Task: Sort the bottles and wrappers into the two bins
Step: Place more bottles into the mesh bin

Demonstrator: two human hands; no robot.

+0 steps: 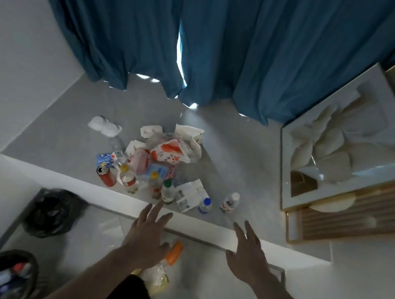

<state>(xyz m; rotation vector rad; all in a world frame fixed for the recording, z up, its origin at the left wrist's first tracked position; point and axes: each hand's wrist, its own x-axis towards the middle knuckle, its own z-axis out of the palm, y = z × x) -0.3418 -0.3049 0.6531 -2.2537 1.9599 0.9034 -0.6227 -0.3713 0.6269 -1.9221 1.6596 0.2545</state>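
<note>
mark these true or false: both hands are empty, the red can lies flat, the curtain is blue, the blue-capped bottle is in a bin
1. Both hands are empty: true. The left hand and right hand reach forward with fingers spread, holding nothing.
2. The red can lies flat: false. It stands on the ledge, open top showing.
3. The curtain is blue: true.
4. The blue-capped bottle is in a bin: false. It stands on the ledge, beside the white-capped bottle.
</note>
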